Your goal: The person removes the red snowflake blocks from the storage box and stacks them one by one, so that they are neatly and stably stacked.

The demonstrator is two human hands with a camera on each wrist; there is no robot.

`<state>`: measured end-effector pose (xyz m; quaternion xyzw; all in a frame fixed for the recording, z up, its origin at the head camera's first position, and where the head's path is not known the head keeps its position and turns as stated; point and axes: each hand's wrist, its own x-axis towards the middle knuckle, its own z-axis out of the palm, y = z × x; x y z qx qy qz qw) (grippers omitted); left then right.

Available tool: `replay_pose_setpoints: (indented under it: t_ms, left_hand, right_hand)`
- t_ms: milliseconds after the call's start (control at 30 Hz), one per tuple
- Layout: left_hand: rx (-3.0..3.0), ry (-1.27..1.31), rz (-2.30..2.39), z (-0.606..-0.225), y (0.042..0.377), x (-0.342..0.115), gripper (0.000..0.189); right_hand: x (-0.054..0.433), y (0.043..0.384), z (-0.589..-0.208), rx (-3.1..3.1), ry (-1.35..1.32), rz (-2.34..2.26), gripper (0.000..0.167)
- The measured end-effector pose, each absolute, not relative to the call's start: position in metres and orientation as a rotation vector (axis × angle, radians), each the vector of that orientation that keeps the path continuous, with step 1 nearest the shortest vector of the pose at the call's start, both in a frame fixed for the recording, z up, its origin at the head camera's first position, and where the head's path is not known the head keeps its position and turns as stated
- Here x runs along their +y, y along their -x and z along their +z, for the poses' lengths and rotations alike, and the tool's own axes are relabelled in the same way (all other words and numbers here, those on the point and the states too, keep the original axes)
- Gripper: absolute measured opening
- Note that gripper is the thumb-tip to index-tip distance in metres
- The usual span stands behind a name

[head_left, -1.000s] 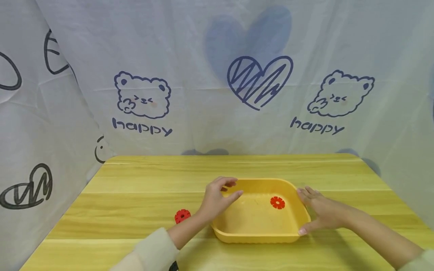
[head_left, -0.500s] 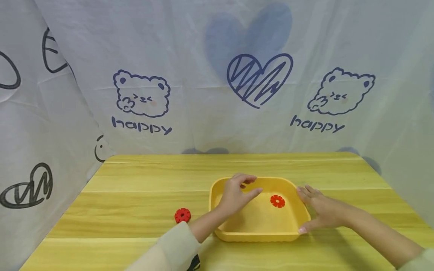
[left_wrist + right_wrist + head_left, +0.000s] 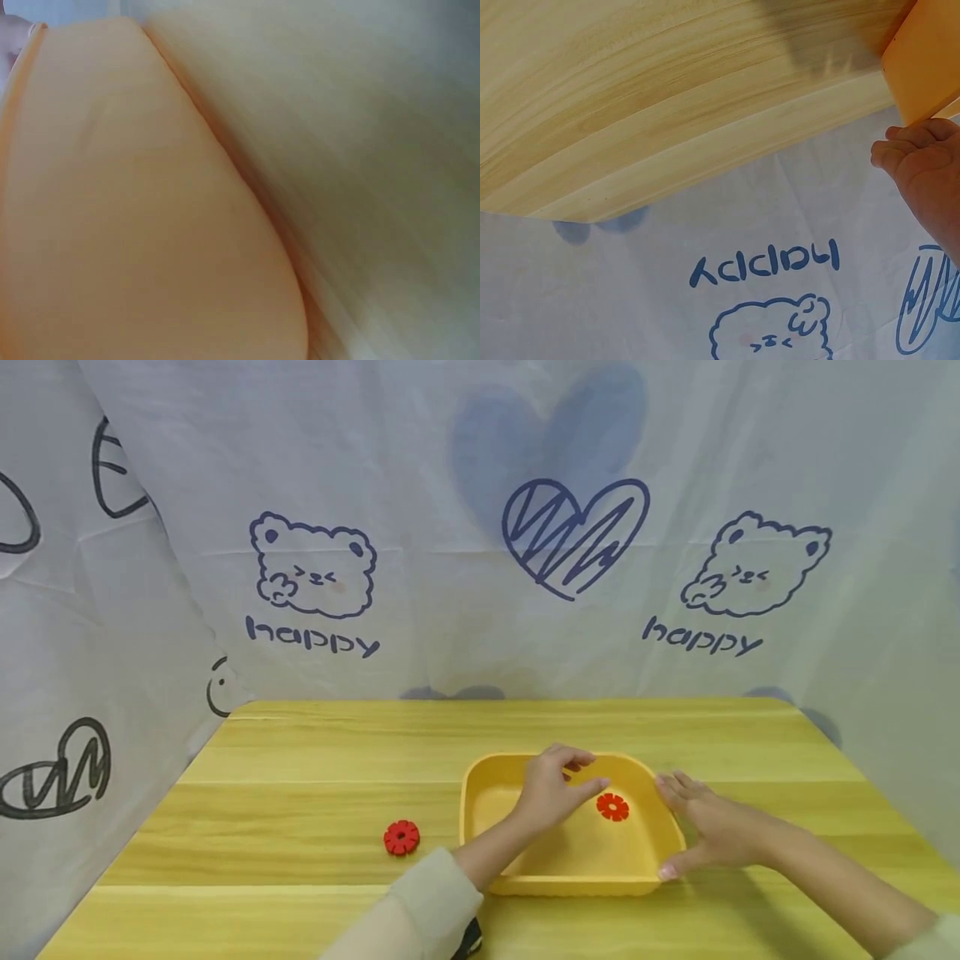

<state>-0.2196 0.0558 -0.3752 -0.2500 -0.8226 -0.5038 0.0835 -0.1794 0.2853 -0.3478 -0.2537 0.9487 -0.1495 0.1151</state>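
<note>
A shallow yellow plastic tub (image 3: 570,887) stands on the table, a red notched snowflake disc (image 3: 612,807) lying inside toward its right end. Over the tub's middle hovers my left hand (image 3: 555,785), thumb and fingers apart with nothing between them; the thumb tip is just left of the disc. My right hand (image 3: 712,827) touches the tub's right side, fingers along the rim and thumb near the front corner. In the right wrist view, fingertips of the right hand (image 3: 926,161) meet the orange-looking tub (image 3: 926,60). The left wrist view shows the tub's outer wall (image 3: 142,210), the left hand out of sight.
Another red notched disc (image 3: 402,837), seemingly thicker, lies on the wood-grain table (image 3: 262,827) left of the tub. A dark object (image 3: 468,938) shows beneath the left sleeve. White printed cloth (image 3: 442,610) hangs behind the table and along its sides.
My left hand has moved right, from the tub's left rim to over its middle, closer to the disc inside. The right hand has stayed on the tub's right side.
</note>
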Motion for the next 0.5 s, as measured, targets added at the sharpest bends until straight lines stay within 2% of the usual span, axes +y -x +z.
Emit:
replay_pose_setpoints:
  t_ms: [500]
  left_hand:
    - [-2.647,0.693,-1.47,-0.388,0.231,0.079,0.035]
  right_hand:
    - [0.286,0.18,-0.35,2.794,0.794,-0.433,0.113]
